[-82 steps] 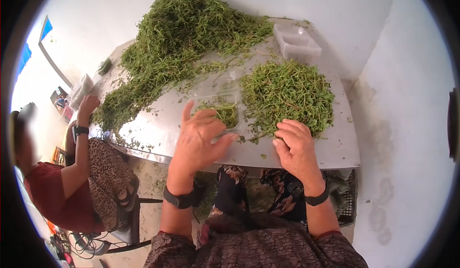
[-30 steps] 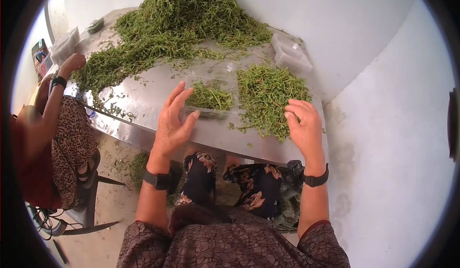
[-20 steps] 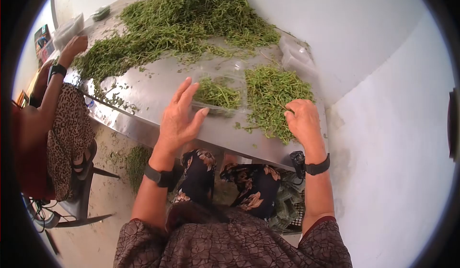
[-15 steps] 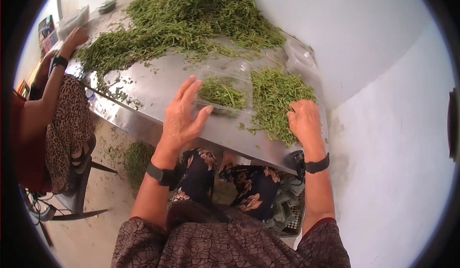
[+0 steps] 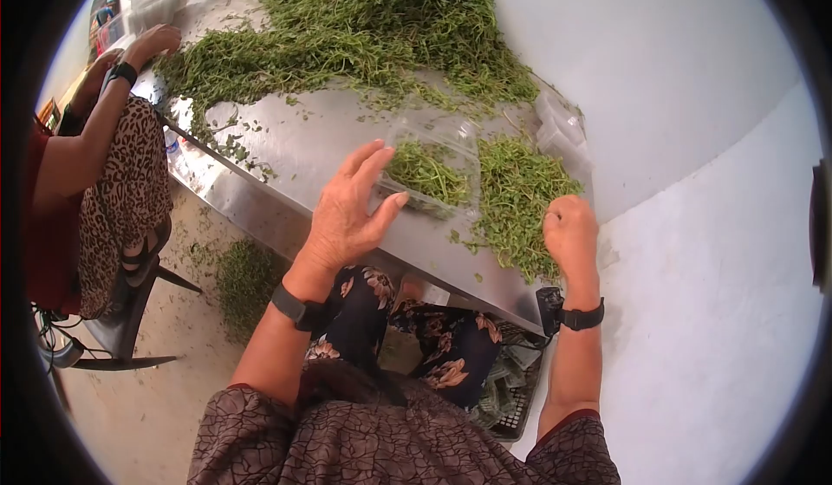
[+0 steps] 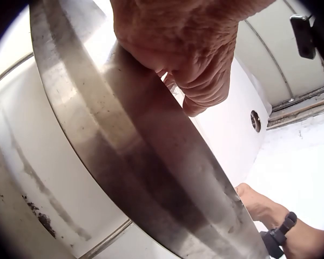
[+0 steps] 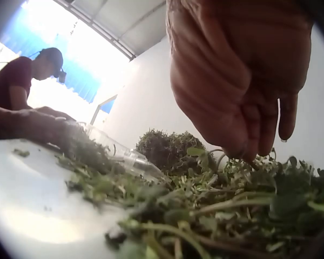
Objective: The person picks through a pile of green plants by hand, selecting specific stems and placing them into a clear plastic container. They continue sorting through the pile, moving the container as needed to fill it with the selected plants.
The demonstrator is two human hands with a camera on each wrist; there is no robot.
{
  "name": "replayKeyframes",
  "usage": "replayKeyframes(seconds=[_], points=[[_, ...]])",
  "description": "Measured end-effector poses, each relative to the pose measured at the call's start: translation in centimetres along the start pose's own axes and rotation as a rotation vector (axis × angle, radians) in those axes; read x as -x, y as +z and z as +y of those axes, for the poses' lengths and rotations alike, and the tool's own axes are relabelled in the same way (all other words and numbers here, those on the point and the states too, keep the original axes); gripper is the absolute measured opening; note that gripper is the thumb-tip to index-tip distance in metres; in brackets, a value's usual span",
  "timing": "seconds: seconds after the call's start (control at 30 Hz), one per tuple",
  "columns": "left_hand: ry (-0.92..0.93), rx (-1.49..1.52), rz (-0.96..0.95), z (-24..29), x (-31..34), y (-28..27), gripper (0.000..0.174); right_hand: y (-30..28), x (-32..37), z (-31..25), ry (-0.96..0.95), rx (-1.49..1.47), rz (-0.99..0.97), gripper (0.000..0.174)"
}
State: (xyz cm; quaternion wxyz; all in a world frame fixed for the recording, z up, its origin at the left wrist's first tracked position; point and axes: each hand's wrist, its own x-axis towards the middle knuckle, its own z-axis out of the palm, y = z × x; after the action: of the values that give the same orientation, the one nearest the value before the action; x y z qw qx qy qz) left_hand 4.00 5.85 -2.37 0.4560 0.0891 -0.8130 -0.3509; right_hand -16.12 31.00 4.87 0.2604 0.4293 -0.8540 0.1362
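Note:
Beside the near left corner of a clear plastic container (image 5: 471, 173), my left hand (image 5: 351, 208) is held with fingers extended and thumb apart, holding nothing. Cut green stems (image 5: 426, 171) lie in the container, whose clear lid stands up behind. My right hand (image 5: 572, 235) is at the right edge of the smaller pile of greens (image 5: 516, 203), fingers curled. The right wrist view has the right hand (image 7: 240, 81) above the leaves (image 7: 205, 208), its fingertips pinching at thin stems. In the left wrist view, the left hand (image 6: 189, 48) is above the table edge (image 6: 146, 145).
A large heap of greens (image 5: 390, 26) covers the back of the metal table (image 5: 299, 138). Clear containers (image 5: 559, 130) stand at the back right, by the wall. Another person's arm (image 5: 104, 130) reaches over the left side. A black crate (image 5: 517, 398) is below the table.
The head view has shifted, so the table sits further right and higher in it. My right fingers have curled in at the small pile; my left hand stays extended beside the container.

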Motion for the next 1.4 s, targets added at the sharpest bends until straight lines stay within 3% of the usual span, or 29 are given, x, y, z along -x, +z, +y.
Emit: replayKeyframes(seconds=[0.07,0.33,0.83,1.03,1.4], points=[[0.007,-0.003,0.005,0.0,0.0,0.0,0.054,-1.2,-0.7,-0.9,0.063,-0.087,0.014,0.002],[0.025,0.001,0.004,-0.1,0.1,0.0,0.053,-3.9,-3.9,-4.4,-0.008,-0.273,0.058,0.005],[-0.027,-0.006,-0.016,0.4,0.2,0.0,0.055,-1.2,-7.2,-10.1,-0.165,-0.53,0.021,0.007],[-0.001,-0.022,-0.008,0.3,0.1,0.0,0.054,1.7,-7.1,-9.8,-0.272,-0.339,-0.08,0.011],[-0.002,-0.001,-0.014,0.4,0.2,0.0,0.053,0.9,-6.5,-10.2,-0.279,-0.356,-0.198,0.016]])
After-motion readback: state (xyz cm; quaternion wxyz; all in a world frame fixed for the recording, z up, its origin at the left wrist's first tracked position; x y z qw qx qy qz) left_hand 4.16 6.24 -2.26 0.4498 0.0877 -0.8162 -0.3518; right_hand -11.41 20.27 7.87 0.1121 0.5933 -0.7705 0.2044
